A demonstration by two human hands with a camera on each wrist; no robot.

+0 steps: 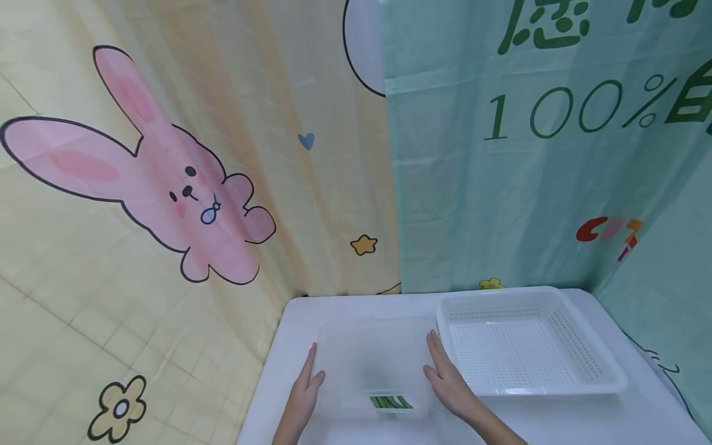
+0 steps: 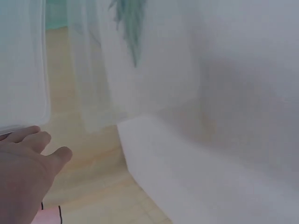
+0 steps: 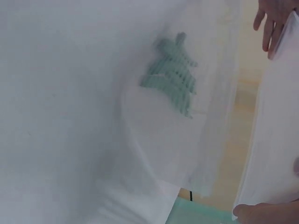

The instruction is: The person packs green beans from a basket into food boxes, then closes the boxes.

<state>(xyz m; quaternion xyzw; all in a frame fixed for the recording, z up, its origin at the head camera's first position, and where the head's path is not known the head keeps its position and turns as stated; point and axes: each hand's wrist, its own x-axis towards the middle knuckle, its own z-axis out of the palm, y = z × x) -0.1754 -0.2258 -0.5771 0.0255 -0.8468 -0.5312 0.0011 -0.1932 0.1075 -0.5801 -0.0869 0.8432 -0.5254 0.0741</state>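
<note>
A translucent plastic lid (image 1: 378, 352) is spread between my two hands. My left hand (image 1: 301, 395) lies along its left edge with straight fingers, the thumb standing apart. Along the right edge rests my right hand (image 1: 453, 383), its fingers also straight and its thumb near the rim. Both wrist views show the lid (image 3: 275, 126) raised above a translucent container (image 2: 88, 93). Inside the container are green, stalk-like pieces (image 3: 170, 77), blurred through the plastic. Part of them shows near the lid's front in the head view.
A white perforated basket (image 1: 534, 391) stands on the white table (image 1: 651, 411), close to my right hand. Behind the table hang a cream curtain (image 1: 334, 185) with cartoon prints and a teal curtain (image 1: 445, 185) with green lettering.
</note>
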